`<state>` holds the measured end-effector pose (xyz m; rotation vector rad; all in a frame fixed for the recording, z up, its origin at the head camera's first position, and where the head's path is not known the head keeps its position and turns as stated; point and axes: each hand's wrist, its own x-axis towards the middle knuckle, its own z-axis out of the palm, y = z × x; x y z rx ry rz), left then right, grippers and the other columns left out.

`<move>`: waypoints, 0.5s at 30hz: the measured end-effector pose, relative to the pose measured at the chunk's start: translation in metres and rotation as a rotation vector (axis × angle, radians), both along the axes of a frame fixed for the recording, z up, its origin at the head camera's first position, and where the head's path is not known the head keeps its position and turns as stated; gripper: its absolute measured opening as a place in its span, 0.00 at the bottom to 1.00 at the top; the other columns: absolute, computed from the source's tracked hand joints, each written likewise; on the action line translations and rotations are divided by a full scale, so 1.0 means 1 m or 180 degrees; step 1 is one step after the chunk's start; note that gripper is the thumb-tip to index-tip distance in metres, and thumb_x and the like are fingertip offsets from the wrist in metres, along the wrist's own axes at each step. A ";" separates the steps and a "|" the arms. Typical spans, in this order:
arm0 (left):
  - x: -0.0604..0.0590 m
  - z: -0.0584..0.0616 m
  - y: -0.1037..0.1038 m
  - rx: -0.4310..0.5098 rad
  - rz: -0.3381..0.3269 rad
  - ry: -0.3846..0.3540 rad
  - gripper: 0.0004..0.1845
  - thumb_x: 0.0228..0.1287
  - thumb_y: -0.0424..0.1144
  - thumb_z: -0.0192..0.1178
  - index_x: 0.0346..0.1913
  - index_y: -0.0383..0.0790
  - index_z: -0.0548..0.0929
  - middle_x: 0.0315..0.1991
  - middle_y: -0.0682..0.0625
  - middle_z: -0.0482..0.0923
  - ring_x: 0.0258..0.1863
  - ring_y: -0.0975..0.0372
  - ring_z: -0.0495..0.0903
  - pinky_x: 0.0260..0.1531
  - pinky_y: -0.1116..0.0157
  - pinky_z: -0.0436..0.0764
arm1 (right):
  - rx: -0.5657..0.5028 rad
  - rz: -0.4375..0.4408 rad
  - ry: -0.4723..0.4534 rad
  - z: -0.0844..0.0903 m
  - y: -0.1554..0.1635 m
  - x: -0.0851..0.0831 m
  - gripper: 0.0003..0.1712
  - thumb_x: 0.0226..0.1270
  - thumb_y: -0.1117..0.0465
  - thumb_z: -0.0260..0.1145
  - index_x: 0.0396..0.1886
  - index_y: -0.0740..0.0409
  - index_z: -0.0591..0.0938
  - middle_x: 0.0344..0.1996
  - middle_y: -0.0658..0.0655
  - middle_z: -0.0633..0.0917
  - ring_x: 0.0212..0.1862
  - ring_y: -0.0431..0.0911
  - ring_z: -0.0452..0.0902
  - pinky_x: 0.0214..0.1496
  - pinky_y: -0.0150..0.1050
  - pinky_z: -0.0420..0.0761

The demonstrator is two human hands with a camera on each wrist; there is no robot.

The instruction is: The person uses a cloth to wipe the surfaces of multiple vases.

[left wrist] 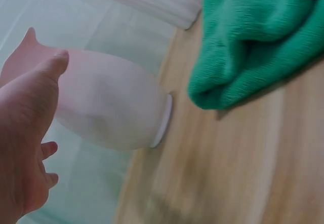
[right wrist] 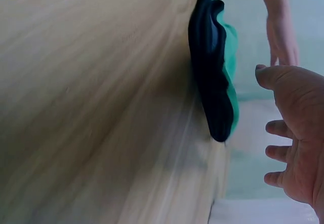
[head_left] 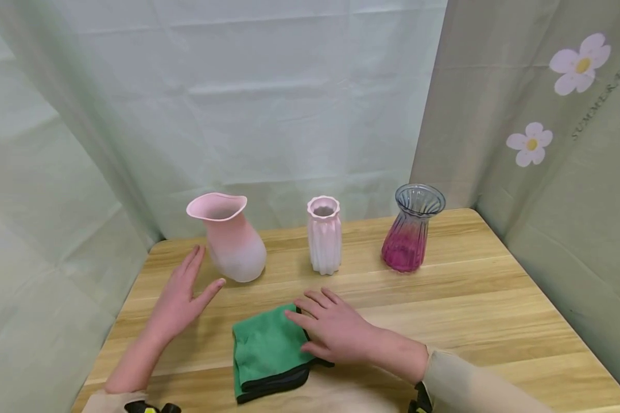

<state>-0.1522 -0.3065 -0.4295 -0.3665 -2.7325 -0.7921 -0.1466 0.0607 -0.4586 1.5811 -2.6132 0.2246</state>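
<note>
Just beside splayed fingers of the left hand (head_left: 182, 301), pink-to-white vase (head_left: 236, 246) near the back-left corner of the table (head_left: 470, 310); beneath parted fingers of the right hand (head_left: 338, 332), black-edged green cloth (head_left: 268, 347) toward the front edge.

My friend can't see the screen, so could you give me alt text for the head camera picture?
A person's left hand is beside a pink and white vase, while their right hand is over the edge of a folded green cloth on a wooden table. Further right stand a fluted pale pink vase and a pink and blue glass vase.
</note>
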 end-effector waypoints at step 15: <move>-0.049 0.033 -0.003 0.1549 -0.0020 -0.0544 0.47 0.75 0.49 0.61 0.84 0.51 0.41 0.83 0.43 0.42 0.79 0.40 0.47 0.72 0.34 0.48 | 0.0050 0.0222 0.0128 -0.009 -0.036 0.005 0.40 0.76 0.37 0.59 0.81 0.44 0.63 0.74 0.53 0.70 0.75 0.54 0.61 0.75 0.58 0.62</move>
